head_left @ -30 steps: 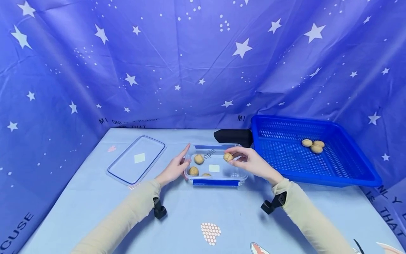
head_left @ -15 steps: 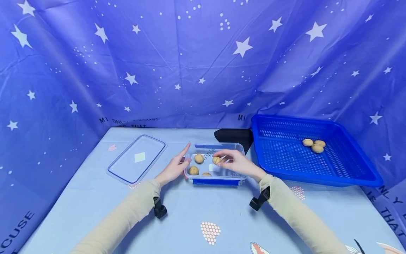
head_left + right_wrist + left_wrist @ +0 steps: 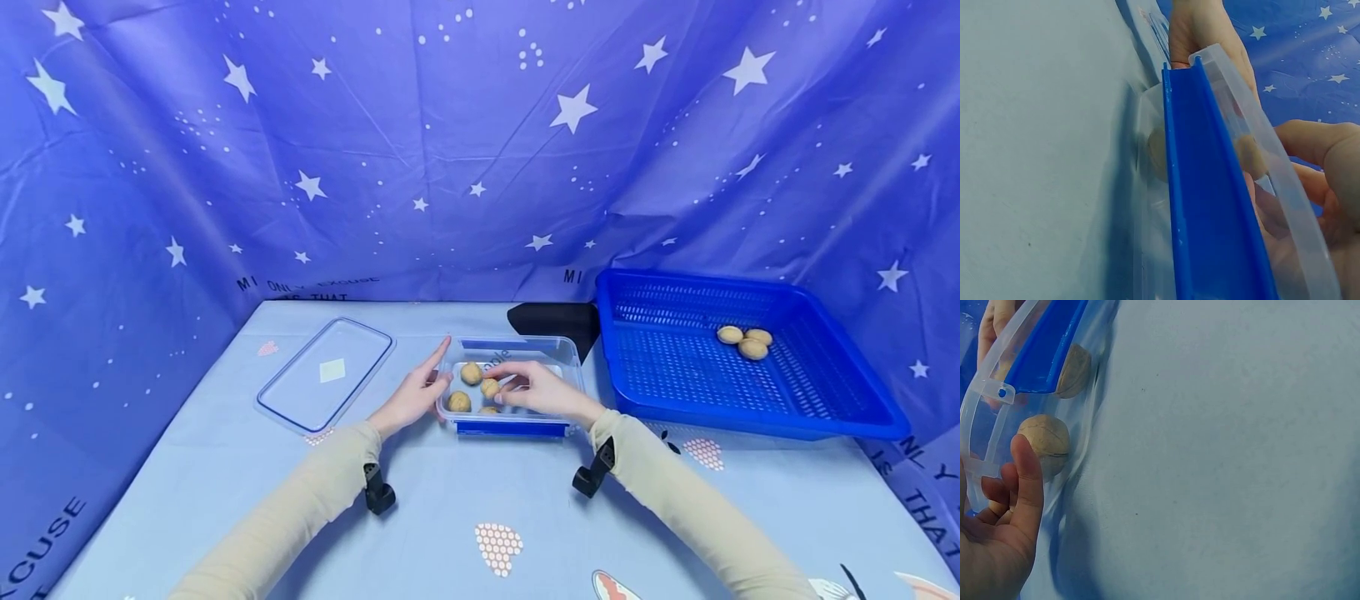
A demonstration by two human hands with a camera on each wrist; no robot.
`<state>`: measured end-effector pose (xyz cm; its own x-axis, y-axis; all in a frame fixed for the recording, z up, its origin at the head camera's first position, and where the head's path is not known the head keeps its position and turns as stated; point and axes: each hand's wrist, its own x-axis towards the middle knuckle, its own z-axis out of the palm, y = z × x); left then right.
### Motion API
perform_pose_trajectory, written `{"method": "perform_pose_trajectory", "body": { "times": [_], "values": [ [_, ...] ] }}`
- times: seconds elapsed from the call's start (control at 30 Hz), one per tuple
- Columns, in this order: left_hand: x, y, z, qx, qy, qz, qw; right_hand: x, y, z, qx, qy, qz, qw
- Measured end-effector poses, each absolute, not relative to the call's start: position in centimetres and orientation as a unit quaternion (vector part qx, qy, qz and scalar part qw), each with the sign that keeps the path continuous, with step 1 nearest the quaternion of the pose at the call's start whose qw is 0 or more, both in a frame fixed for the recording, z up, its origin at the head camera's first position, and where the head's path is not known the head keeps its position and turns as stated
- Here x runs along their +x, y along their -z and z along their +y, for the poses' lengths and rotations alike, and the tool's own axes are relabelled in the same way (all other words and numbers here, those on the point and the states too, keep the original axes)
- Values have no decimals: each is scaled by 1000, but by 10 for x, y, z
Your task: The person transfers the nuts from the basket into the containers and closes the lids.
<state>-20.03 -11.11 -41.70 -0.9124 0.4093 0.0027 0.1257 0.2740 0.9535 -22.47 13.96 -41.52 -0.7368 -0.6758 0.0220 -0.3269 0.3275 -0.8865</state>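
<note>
A clear plastic food container [image 3: 566,354] with a blue clip on its front side stands in the middle of the table. My left hand [image 3: 411,400] rests against the container's left end, index finger stretched along the wall. In its wrist view, a finger [image 3: 1027,487] lies against the clear wall near a walnut. My right hand [image 3: 543,392] reaches into the container and pinches a walnut [image 3: 490,388] between thumb and fingertips. Around it in the container lie a walnut [image 3: 471,373] at the back, another walnut [image 3: 459,402] at front left, and a partly hidden walnut [image 3: 490,410].
On the right stands a blue mesh basket [image 3: 675,375] with three walnuts [image 3: 753,349] in it. A black object [image 3: 551,321] lies between basket and container. The container's clear lid [image 3: 300,392], edged in blue, lies flat on the left. A starry blue curtain [image 3: 420,167] hangs behind.
My right hand has moved left and slightly down with the pinched walnut, from the container's right side to beside the other walnuts. The left hand has stayed at the left end.
</note>
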Motion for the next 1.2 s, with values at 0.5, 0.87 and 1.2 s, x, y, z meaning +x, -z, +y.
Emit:
{"method": "perform_pose_trajectory", "body": {
  "times": [0.5, 0.87, 1.2],
  "values": [
    [-217, 445, -115, 163, -582, 789, 109, -219, 394, 155, -312, 481, 804, 154],
    [-216, 446, -114, 166, -580, 790, 107, -213, 371, 174, -315, 450, 824, 140],
    [-213, 444, -112, 156, -578, 793, 113, -208, 357, 201, -315, 420, 844, 112]
  ]
}}
